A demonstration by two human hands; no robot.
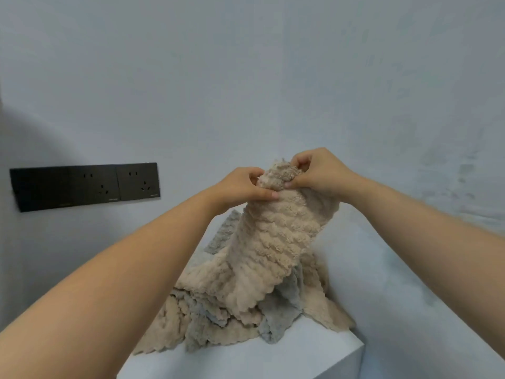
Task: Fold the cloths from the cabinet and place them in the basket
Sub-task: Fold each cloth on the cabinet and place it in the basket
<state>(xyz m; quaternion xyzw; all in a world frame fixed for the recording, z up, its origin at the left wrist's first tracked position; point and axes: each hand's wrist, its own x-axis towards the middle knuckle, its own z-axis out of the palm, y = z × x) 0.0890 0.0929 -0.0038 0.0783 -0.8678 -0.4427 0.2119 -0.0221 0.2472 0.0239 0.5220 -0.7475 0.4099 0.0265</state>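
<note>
A fluffy beige cloth (276, 236) hangs lifted above a heap of beige and grey cloths (218, 321) on the white cabinet top (262, 356). My left hand (240, 187) pinches the cloth's upper edge from the left. My right hand (319, 173) grips the same bunched top edge from the right, close to the left hand. The cloth's lower end drapes onto the heap. No basket is in view.
A black strip of wall sockets (84, 186) is mounted on the pale wall at the left. A grey cloth (225, 233) lies at the back of the cabinet top. The cabinet's front right corner (360, 344) drops off sharply.
</note>
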